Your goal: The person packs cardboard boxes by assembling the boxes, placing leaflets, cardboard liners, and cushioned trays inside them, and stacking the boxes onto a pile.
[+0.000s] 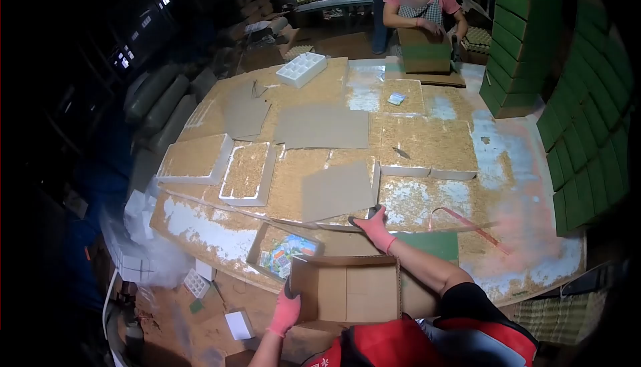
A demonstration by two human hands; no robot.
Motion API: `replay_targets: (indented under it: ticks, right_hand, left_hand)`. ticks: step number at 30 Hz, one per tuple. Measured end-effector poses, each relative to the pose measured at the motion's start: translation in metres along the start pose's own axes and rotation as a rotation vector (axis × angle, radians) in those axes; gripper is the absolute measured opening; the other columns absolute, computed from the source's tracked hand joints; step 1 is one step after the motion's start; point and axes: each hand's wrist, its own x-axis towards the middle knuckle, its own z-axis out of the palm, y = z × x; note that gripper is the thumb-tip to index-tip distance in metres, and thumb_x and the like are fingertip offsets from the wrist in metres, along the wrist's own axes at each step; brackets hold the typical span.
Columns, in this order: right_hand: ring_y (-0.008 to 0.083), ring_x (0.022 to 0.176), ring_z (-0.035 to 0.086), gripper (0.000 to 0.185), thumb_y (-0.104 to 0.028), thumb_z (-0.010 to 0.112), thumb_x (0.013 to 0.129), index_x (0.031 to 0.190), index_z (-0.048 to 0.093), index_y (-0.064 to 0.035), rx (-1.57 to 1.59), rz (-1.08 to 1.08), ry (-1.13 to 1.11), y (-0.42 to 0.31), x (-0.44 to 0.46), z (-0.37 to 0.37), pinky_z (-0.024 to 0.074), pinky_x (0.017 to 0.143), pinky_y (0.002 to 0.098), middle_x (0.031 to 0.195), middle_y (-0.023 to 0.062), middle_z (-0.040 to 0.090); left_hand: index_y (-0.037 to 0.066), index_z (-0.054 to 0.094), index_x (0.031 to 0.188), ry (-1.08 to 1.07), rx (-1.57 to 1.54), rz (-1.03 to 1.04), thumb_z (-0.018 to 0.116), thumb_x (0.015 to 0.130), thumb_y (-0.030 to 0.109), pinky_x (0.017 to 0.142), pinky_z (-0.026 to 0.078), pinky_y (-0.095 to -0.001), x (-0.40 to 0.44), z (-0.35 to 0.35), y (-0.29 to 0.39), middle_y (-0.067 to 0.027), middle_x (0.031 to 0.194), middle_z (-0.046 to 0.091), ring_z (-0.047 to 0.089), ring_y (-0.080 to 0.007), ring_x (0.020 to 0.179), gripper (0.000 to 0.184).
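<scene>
My left hand (287,310), in a pink glove with dark fingertips, grips the left wall of an open cardboard box (347,293). Its plain brown inside faces me. My right hand (376,231), in a matching glove, reaches forward with thumb and fingers spread at the near right corner of a grey cardboard sheet (337,191). That sheet lies over a white-edged block on the table; whether my fingers press on the sheet or the block is unclear. Just beyond the box, another open carton (254,250) holds colourful printed packets (288,253).
Sawdust-topped white trays (245,170) and grey sheets (322,125) spread over the worktable (527,260). A white compartment tray (302,69) is at the back. Green cartons (511,46) stack high on the right. Across the table, a person (420,6) handles a green-and-brown box (425,52).
</scene>
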Motion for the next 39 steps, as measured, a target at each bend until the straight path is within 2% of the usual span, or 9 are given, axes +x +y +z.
replay_targets:
  ticks: [10, 15, 20, 23, 24, 27, 31, 34, 39]
  right_hand:
    - [0.0140, 0.086, 0.063, 0.066, -0.025, 0.070, 0.085, 0.143, 0.041, -0.0096, 0.497, -0.005, -0.419, -0.103, -0.069, -0.181, 0.0549, 0.067, 0.0351, 0.099, 0.0038, 0.064]
    - [0.0095, 0.098, 0.057, 0.057, -0.025, 0.068, 0.086, 0.135, 0.052, -0.0020, 0.028, -0.030, -0.522, -0.153, -0.153, -0.273, 0.0494, 0.074, 0.0243, 0.119, 0.0052, 0.061]
    - [0.0342, 0.141, 0.029, 0.039, -0.018, 0.058, 0.089, 0.127, 0.062, -0.0201, -0.541, -0.597, -0.846, -0.105, -0.132, -0.310, 0.0210, 0.115, 0.0513, 0.147, 0.0080, 0.044]
    - [0.0294, 0.130, 0.043, 0.041, -0.025, 0.057, 0.091, 0.131, 0.058, -0.0148, -0.655, -0.490, -0.937, -0.118, -0.107, -0.283, 0.0175, 0.115, 0.0458, 0.137, 0.0120, 0.053]
    - [0.0278, 0.126, 0.048, 0.043, -0.027, 0.057, 0.092, 0.133, 0.057, -0.0131, -0.681, -0.357, -0.915, -0.127, -0.105, -0.269, 0.0163, 0.116, 0.0439, 0.134, 0.0133, 0.056]
    - [0.0228, 0.098, 0.061, 0.037, -0.027, 0.057, 0.091, 0.124, 0.062, -0.0089, -0.841, -0.156, -0.721, -0.164, -0.148, -0.227, 0.0472, 0.085, 0.0333, 0.114, 0.0160, 0.064]
    - [0.0268, 0.092, 0.059, 0.010, -0.017, 0.058, 0.080, 0.086, 0.061, -0.0098, -1.343, -1.526, 0.020, -0.086, -0.147, -0.190, 0.0472, 0.082, 0.0395, 0.094, 0.0124, 0.057]
    - [0.0243, 0.106, 0.051, 0.024, -0.011, 0.056, 0.079, 0.102, 0.063, -0.0123, -1.216, -0.888, 0.060, -0.098, -0.093, -0.198, 0.0416, 0.090, 0.0371, 0.109, 0.0089, 0.056]
    - [0.0277, 0.116, 0.049, 0.035, -0.013, 0.047, 0.088, 0.122, 0.054, -0.0148, -1.418, -0.843, 0.643, -0.022, 0.139, -0.239, 0.0392, 0.095, 0.0462, 0.123, 0.0116, 0.052]
  left_hand:
    - [0.001, 0.049, 0.135, -0.084, 0.004, 0.139, 0.049, 0.086, 0.001, 0.097, 0.044, -0.0329, 0.028, 0.002, 0.000, -0.0151, 0.122, 0.062, 0.058, -0.0235, 0.113, 0.049]
    - [0.002, 0.054, 0.130, -0.289, -0.300, 0.026, 0.052, 0.096, 0.023, 0.084, 0.048, -0.0309, 0.088, 0.046, 0.023, -0.0057, 0.110, 0.065, 0.058, -0.0144, 0.096, 0.040]
    - [0.007, 0.043, 0.142, -0.526, -0.403, -0.110, 0.048, 0.100, 0.037, 0.095, 0.045, -0.0278, 0.072, 0.059, 0.077, -0.0043, 0.131, 0.056, 0.054, -0.0124, 0.113, 0.052]
    - [0.009, 0.035, 0.148, -0.537, -0.256, 0.059, 0.049, 0.100, 0.037, 0.097, 0.041, -0.0262, 0.050, 0.058, 0.095, -0.0045, 0.139, 0.050, 0.050, -0.0116, 0.116, 0.058]
    - [0.007, 0.056, 0.123, -0.461, -0.214, 0.053, 0.050, 0.098, 0.046, 0.076, 0.047, -0.0262, 0.055, 0.065, 0.078, 0.0014, 0.099, 0.061, 0.056, -0.0098, 0.088, 0.047]
    - [0.004, 0.060, 0.113, -0.424, -0.148, 0.064, 0.048, 0.100, 0.037, 0.074, 0.045, -0.0283, 0.055, 0.049, 0.085, -0.0046, 0.086, 0.062, 0.051, -0.0117, 0.080, 0.038]
    - [-0.004, 0.051, 0.125, -0.203, 0.184, 0.325, 0.047, 0.099, 0.029, 0.094, 0.044, -0.0393, 0.069, 0.056, 0.051, -0.0219, 0.115, 0.063, 0.058, -0.0328, 0.108, 0.042]
    - [0.005, 0.042, 0.139, -0.253, 0.340, 0.141, 0.046, 0.092, 0.018, 0.099, 0.043, -0.0455, 0.069, 0.067, 0.064, -0.0287, 0.126, 0.055, 0.052, -0.0455, 0.118, 0.049]
    - [0.000, 0.038, 0.142, -0.212, 0.225, 0.066, 0.050, 0.094, 0.024, 0.106, 0.038, -0.0398, 0.092, 0.072, 0.014, -0.0259, 0.139, 0.046, 0.044, -0.0380, 0.130, 0.055]
